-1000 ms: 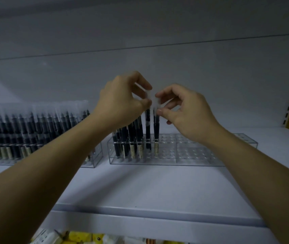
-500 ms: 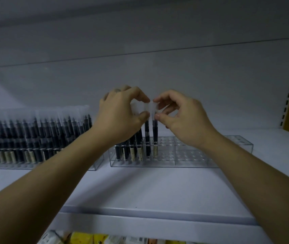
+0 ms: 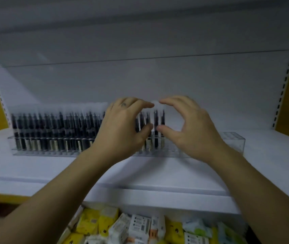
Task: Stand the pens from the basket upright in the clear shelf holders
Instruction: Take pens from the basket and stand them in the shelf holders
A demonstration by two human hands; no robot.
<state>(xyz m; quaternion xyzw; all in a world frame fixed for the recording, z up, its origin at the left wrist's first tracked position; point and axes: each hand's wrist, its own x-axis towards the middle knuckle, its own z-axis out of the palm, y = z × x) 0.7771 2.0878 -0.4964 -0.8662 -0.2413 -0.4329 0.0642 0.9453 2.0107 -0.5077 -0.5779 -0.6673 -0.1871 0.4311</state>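
Fingers (image 3: pixel 140 104) on my left hand (image 3: pixel 122 127) and right hand (image 3: pixel 193 131) are curving wide apart, gripping nothing that the blur lets me see. Beneath them the white shelf (image 3: pixel 140 173) is carrying the clear holders (image 3: pixel 233 140). Two upright pens (image 3: pixel 156 124) are standing between both hands.

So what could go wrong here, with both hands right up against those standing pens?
The end pens stand tall between the left hand and the right hand; a brushing finger could tip them. The clear holder looks light and is mostly empty on its right, so a push might slide it along the shelf.
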